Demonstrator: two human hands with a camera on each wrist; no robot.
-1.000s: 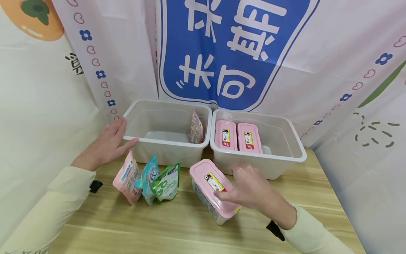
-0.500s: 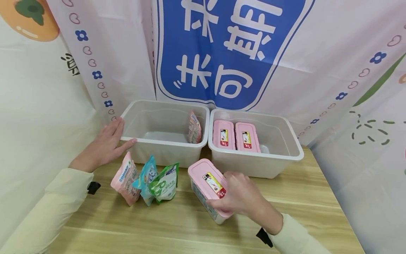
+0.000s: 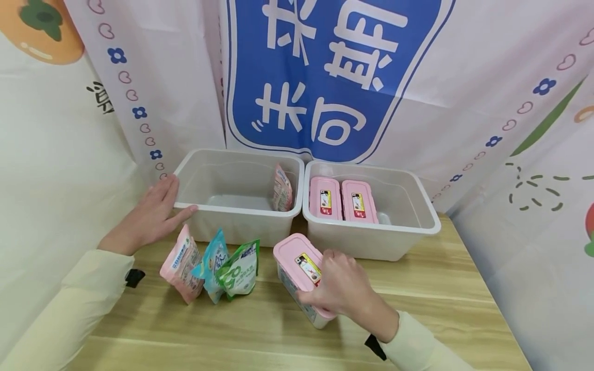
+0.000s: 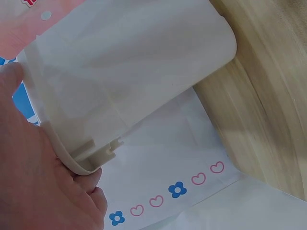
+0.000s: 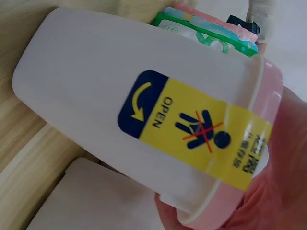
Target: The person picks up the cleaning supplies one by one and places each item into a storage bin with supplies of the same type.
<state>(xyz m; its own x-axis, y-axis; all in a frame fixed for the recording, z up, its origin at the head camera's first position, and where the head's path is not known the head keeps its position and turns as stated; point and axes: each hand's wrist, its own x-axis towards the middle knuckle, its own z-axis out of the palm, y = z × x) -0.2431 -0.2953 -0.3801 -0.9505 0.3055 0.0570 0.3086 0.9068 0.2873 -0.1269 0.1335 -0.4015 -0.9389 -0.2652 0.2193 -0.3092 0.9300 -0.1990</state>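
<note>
My left hand (image 3: 146, 216) holds the left end of the left grey-white plastic bin (image 3: 241, 229); in the left wrist view its fingers curl at the rim corner. On the table, my right hand (image 3: 345, 291) grips a box with a pink lid (image 3: 292, 250) from above, across the lid's near half. The right wrist view shows the box's pale end (image 5: 91, 72) and yellow "OPEN" sticker (image 5: 201, 132). Three pouches stand before the left bin: pink (image 3: 183, 268), blue (image 3: 215, 263) and green-and-white (image 3: 241, 273).
Inside the left bin a pink pouch (image 3: 282, 190) leans at the right end. The right bin (image 3: 366, 239) carries two pink-lidded boxes (image 3: 326, 198) side by side at its left. A printed cloth (image 3: 195, 77) hangs close behind both bins, over the wooden table (image 3: 232, 340).
My right hand has come down and left onto the box lid and taken hold of it. The left hand stays on the bin. The head view has shifted slightly.
</note>
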